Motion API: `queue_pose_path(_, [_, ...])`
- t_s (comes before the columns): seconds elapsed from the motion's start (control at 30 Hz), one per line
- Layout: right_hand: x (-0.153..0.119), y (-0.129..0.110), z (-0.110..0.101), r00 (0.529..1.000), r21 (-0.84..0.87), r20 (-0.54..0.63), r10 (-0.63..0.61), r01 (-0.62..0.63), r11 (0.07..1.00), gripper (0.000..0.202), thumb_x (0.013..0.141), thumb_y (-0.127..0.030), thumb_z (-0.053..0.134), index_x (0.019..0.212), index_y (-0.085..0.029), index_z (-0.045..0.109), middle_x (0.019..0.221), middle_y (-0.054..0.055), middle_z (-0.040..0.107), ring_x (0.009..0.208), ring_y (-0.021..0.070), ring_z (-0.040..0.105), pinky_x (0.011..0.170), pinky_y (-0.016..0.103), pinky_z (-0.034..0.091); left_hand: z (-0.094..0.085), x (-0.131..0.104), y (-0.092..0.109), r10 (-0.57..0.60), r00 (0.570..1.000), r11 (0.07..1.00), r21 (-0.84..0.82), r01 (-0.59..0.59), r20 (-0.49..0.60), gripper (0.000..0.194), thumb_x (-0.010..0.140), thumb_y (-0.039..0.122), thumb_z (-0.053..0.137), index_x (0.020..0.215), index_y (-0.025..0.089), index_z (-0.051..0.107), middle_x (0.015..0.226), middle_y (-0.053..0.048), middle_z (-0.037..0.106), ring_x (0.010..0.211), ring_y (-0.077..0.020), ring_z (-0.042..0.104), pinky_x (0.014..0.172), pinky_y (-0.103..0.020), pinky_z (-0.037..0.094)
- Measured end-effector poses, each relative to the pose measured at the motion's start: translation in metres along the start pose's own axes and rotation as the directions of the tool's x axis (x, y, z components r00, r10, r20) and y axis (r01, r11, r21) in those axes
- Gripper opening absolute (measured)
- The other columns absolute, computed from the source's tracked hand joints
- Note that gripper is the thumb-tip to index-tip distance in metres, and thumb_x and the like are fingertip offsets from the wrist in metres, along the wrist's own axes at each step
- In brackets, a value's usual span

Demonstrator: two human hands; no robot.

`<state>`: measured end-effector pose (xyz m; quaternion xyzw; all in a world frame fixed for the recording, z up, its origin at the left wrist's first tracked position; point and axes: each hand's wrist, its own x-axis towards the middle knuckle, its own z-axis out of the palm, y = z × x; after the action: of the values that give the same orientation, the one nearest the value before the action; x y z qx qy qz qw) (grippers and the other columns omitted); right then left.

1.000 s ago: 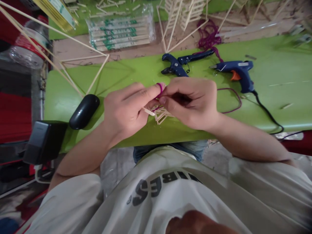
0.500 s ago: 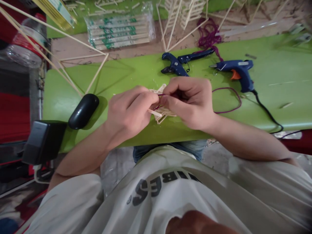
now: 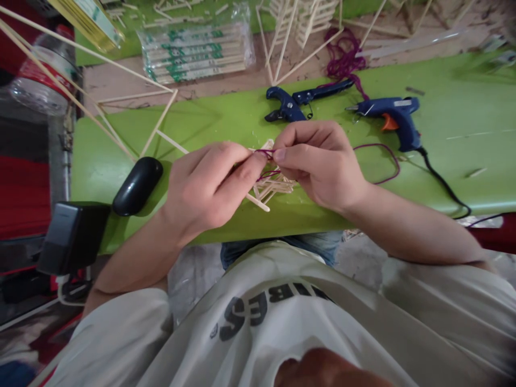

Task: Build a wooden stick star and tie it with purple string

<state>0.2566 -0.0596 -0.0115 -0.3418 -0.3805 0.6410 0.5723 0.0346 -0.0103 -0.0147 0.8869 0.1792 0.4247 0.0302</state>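
My left hand (image 3: 213, 185) pinches the thin purple string (image 3: 268, 174) with thumb and forefinger, and a thin wooden stick (image 3: 258, 202) passes under its fingers. Close beside it on the right, my right hand (image 3: 322, 164) pinches the same string between thumb and forefinger. Loops of string hang between the two hands. Beneath them a small bundle of wooden sticks (image 3: 278, 185) lies on the green table (image 3: 226, 123), partly hidden by my fingers. From my right hand the string curves out in a loop over the table.
A blue cutter (image 3: 288, 105) and a blue glue gun (image 3: 391, 115) lie beyond my hands. A black oval case (image 3: 138, 185) and a stick frame (image 3: 161, 115) stand at the left. Packed sticks (image 3: 197, 54) and a purple string heap (image 3: 344, 56) lie at the back.
My fingertips have drawn slightly apart, and more string shows between them. The stick under my left hand has shifted, with its far end now showing to the left. My right hand has tilted.
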Motion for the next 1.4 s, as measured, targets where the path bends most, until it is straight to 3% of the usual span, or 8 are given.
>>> queue_pose_path(0.2, [0.001,-0.003,0.001,0.988,0.035,0.023,0.151,-0.152,0.988,0.016,0.090,-0.020,0.090,0.078,-0.015,0.081,0.055,-0.005,0.053,0.048,0.0050,0.034,0.046,0.023,0.016,0.002,0.001,0.006,0.017,0.997,0.995,0.103,-0.008,-0.080,0.028,0.110,0.014,0.080,0.131,0.031,0.085,0.097,0.000,0.081,0.078,-0.0129,0.072,0.066,-0.029,0.054])
queue_pose_path(0.5, [0.004,0.000,-0.003,0.973,0.054,0.181,0.146,-0.158,0.986,0.027,0.087,-0.031,0.103,0.077,-0.016,0.084,0.054,-0.005,0.056,0.047,0.0054,0.032,0.046,0.025,0.017,0.008,0.007,0.015,-0.062,0.979,0.992,-0.116,0.040,-0.194,0.018,0.112,0.021,0.079,0.123,0.031,0.090,0.086,-0.001,0.075,0.065,-0.0101,0.063,0.056,-0.027,0.047])
queue_pose_path(0.63, [0.002,0.002,-0.002,0.976,0.017,0.204,0.075,-0.080,0.997,0.025,0.087,-0.029,0.104,0.081,-0.015,0.085,0.069,-0.001,0.071,0.054,0.0060,0.043,0.050,0.023,0.031,0.010,0.011,0.017,-0.141,0.961,0.980,-0.173,0.101,-0.236,0.014,0.111,0.022,0.080,0.116,0.029,0.091,0.083,0.000,0.072,0.064,-0.0075,0.060,0.053,-0.025,0.045])
queue_pose_path(0.8, [-0.002,0.000,-0.001,0.972,-0.098,0.235,-0.030,0.054,0.994,0.022,0.095,-0.028,0.099,0.083,-0.017,0.084,0.070,-0.001,0.070,0.061,0.0093,0.055,0.055,0.024,0.042,0.005,0.011,0.022,-0.253,0.946,0.949,-0.243,0.202,-0.204,0.012,0.115,0.034,0.080,0.122,0.034,0.091,0.087,0.001,0.071,0.067,-0.0069,0.059,0.058,-0.027,0.049])
queue_pose_path(0.97, [-0.005,-0.005,0.000,0.961,-0.216,0.271,-0.059,0.120,0.969,0.028,0.094,-0.030,0.101,0.082,-0.016,0.080,0.070,-0.002,0.066,0.060,0.0091,0.051,0.052,0.025,0.036,0.001,0.008,0.029,-0.371,0.920,0.903,-0.280,0.327,-0.123,0.018,0.121,0.031,0.073,0.128,0.029,0.089,0.094,0.000,0.070,0.073,-0.0065,0.060,0.063,-0.032,0.048])
queue_pose_path(1.17, [-0.002,-0.003,-0.001,0.966,-0.142,0.227,-0.121,0.155,0.978,0.029,0.100,-0.029,0.095,0.082,-0.016,0.077,0.069,-0.002,0.063,0.060,0.0081,0.048,0.055,0.025,0.040,-0.003,0.012,0.030,-0.490,0.871,0.803,-0.411,0.432,-0.042,0.013,0.115,0.045,0.082,0.115,0.036,0.092,0.089,0.000,0.072,0.071,-0.0098,0.061,0.057,-0.035,0.048])
queue_pose_path(1.3, [0.002,-0.002,-0.002,0.967,-0.094,0.210,-0.147,0.170,0.981,0.030,0.097,-0.027,0.100,0.083,-0.016,0.076,0.067,-0.005,0.062,0.057,0.0069,0.047,0.055,0.024,0.044,-0.004,0.013,0.028,-0.485,0.872,0.788,-0.462,0.407,-0.059,0.015,0.110,0.043,0.085,0.103,0.030,0.090,0.091,-0.003,0.074,0.066,-0.0095,0.053,0.051,-0.035,0.036])
queue_pose_path(1.4, [0.002,-0.003,0.000,0.969,-0.085,0.199,-0.149,0.168,0.982,0.038,0.101,-0.041,0.100,0.084,-0.017,0.075,0.065,-0.006,0.060,0.056,0.0073,0.046,0.054,0.025,0.044,-0.001,0.012,0.024,-0.439,0.895,0.811,-0.462,0.358,-0.077,0.011,0.104,0.043,0.089,0.103,0.032,0.090,0.099,-0.003,0.080,0.070,-0.0128,0.057,0.052,-0.037,0.035])
